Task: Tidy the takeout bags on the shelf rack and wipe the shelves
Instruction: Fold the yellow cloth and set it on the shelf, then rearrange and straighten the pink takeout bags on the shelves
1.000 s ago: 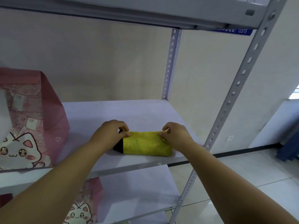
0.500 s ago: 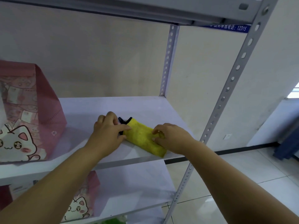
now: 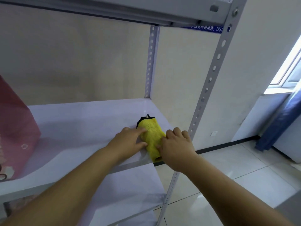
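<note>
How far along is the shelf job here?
Looks done: the pink bag stands at the left end of the shelf. In hand: left hand presses and right hand grips the yellow cloth near its right front corner. Left: wiping, seemingly, including the lower shelf.

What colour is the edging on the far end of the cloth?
Black, on the yellow cloth; the head view shows it.

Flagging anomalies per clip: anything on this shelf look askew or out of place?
Only the yellow cloth: it lies slanted at the front right corner of the shelf, near end at the edge, left hand and right hand on it. Nothing spilled or damaged.
</note>
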Demonstrator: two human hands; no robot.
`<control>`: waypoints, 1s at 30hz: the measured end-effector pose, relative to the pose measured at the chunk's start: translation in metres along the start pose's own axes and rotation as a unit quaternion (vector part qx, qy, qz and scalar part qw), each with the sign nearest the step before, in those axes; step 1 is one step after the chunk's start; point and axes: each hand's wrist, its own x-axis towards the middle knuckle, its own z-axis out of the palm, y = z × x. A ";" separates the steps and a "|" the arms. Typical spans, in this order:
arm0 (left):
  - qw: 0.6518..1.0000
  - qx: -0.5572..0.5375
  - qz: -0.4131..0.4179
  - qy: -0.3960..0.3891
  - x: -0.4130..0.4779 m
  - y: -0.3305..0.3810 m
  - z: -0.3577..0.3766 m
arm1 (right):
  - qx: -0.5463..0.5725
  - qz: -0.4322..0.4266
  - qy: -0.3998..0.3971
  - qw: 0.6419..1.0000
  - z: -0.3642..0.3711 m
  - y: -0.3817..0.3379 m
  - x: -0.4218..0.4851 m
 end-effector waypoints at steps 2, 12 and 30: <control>1.000 0.022 -0.004 -0.012 0.010 0.007 0.002 | -0.019 0.011 -0.012 1.000 -0.001 0.005 0.001; 1.000 0.021 0.018 0.009 0.011 0.013 0.001 | 0.010 0.026 0.000 1.000 -0.012 0.011 0.009; 0.973 0.046 0.053 0.221 -0.099 0.065 -0.148 | 0.222 -0.093 0.269 0.933 -0.160 0.004 -0.016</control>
